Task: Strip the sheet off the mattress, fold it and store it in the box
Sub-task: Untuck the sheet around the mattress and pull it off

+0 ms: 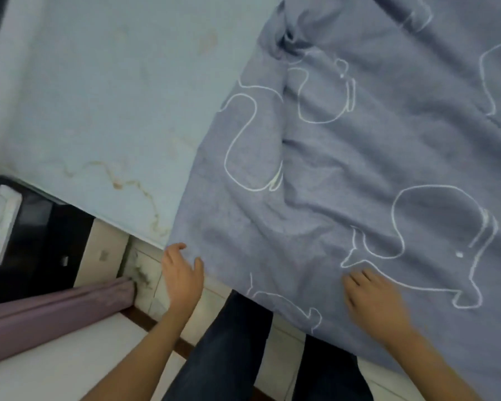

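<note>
both hands are unclenched and grasp nothing: left hand point(182, 277) just beside the near corner of the bedsheet point(359, 154), which stretches away up and rightward over the mattress point(99, 96), right hand point(376, 302) flat on it.

The sheet point(359, 169) on the right is dusty grey-blue with thin white outline drawings of animals. The mattress point(99, 96) on the left is pale blue with brownish, wavy stain lines. The trousers point(229, 342) are dark navy; the near-left fabric point(55, 308) is mauve.

1 sheet point(359, 169), 1 mattress point(99, 96), 2 hands: left hand point(182, 274), right hand point(373, 302).
</note>
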